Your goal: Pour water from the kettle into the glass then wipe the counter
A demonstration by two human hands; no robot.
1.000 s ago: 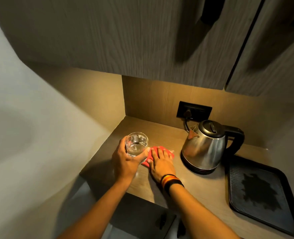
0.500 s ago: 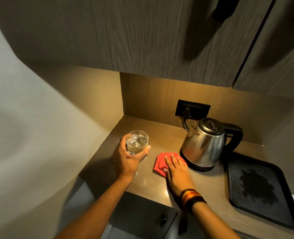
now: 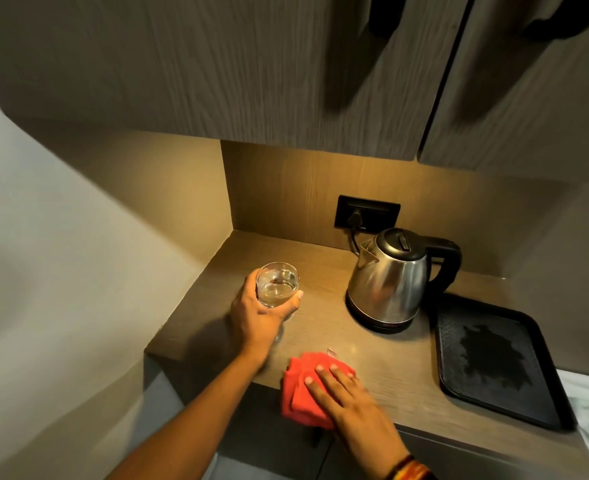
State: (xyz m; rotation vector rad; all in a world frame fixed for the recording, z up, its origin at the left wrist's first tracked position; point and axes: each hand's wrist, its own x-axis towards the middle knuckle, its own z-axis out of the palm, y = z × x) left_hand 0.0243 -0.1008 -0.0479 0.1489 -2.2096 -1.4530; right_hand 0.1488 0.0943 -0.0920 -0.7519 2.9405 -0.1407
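A clear glass [image 3: 278,285] with water in it is held just above the wooden counter [image 3: 324,306], with my left hand [image 3: 256,318] wrapped around it. A folded red cloth [image 3: 303,386] lies at the counter's front edge and partly hangs over it. My right hand [image 3: 352,407] lies flat on the cloth, fingers spread. The steel kettle [image 3: 388,282] with black lid and handle stands upright on its base at the back, well apart from both hands.
A black tray [image 3: 494,362] lies to the right of the kettle. A black wall socket [image 3: 367,211] with the kettle's plug sits behind it. Wooden wall cabinets [image 3: 251,64] hang low overhead. A wall closes the counter's left side.
My right hand has slid the red cloth from beside the kettle back toward the counter's front edge. My left hand keeps hold of the glass, roughly where it was.
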